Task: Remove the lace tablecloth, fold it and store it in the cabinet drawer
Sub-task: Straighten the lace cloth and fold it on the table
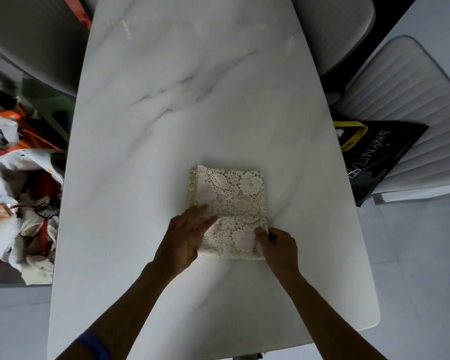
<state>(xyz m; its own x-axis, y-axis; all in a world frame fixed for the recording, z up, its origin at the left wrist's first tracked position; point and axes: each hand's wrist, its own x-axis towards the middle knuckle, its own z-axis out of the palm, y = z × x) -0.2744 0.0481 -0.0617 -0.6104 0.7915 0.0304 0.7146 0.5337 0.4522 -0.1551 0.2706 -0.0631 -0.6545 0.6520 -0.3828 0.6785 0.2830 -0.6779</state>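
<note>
The cream lace tablecloth [231, 198] lies folded into a small thick rectangle on the white marble table [166, 126], near the middle of its near half. A crease runs across the bundle about two thirds down. My left hand [186, 239] lies flat on the bundle's near left part, fingers straight and pointing up-right. My right hand [277, 246] is at the near right corner, fingers curled, pinching the lace edge there. No cabinet or drawer is in view.
Grey chairs [405, 100] stand at the right and far sides. A black printed bag [374, 154] rests on the right chair. A heap of red, orange and white cloth and bags [18, 203] sits left of the table.
</note>
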